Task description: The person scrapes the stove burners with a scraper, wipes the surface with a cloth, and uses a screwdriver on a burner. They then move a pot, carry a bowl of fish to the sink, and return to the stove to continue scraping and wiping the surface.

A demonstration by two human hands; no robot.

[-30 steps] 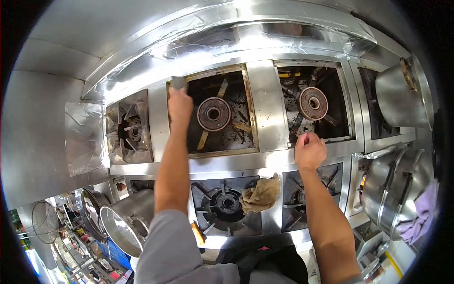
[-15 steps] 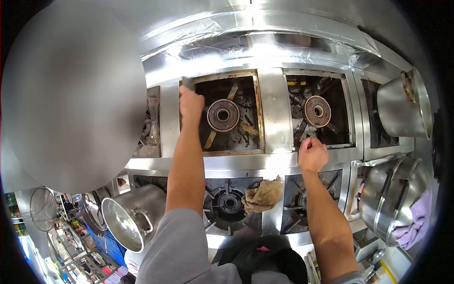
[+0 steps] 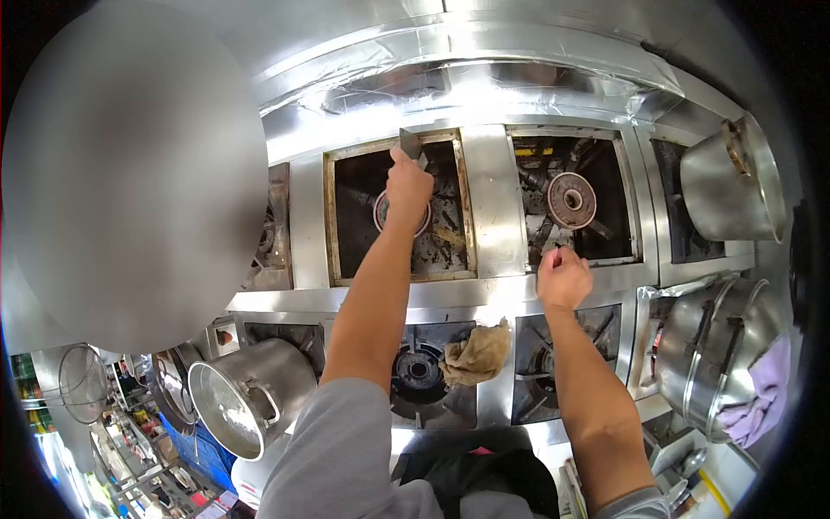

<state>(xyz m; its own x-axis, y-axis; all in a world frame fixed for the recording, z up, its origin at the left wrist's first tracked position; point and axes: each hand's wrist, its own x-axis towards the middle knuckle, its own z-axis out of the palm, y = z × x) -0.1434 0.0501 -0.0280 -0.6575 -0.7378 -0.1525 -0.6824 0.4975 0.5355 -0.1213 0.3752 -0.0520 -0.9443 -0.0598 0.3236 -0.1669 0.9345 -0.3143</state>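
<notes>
My left hand point(image 3: 408, 183) is closed around a scraper point(image 3: 410, 144), whose flat grey blade points toward the back rim of the left burner well point(image 3: 359, 246). The hand and wrist partly cover that well's round burner point(image 3: 380, 212). My right hand point(image 3: 565, 277) is closed in a fist at the front edge of the right burner well point(image 3: 624, 225). What it holds, if anything, I cannot make out. Just beyond it stands another rusty round burner point(image 3: 571, 200). Dark flakes and grime lie in both wells.
A crumpled brown cloth point(image 3: 475, 353) lies by the front burner point(image 3: 418, 368). A big steel pot point(image 3: 242, 394) stands at left front; another pot point(image 3: 731, 186) and stacked steel bowls point(image 3: 705, 363) with a purple cloth point(image 3: 759, 394) are at right. A blurred grey shape point(image 3: 134, 173) blocks the upper left.
My left hand has moved right with the scraper, from the well's left rim to over its burner. My right hand stays closed at nearly the same spot. The view has shifted slightly.
</notes>
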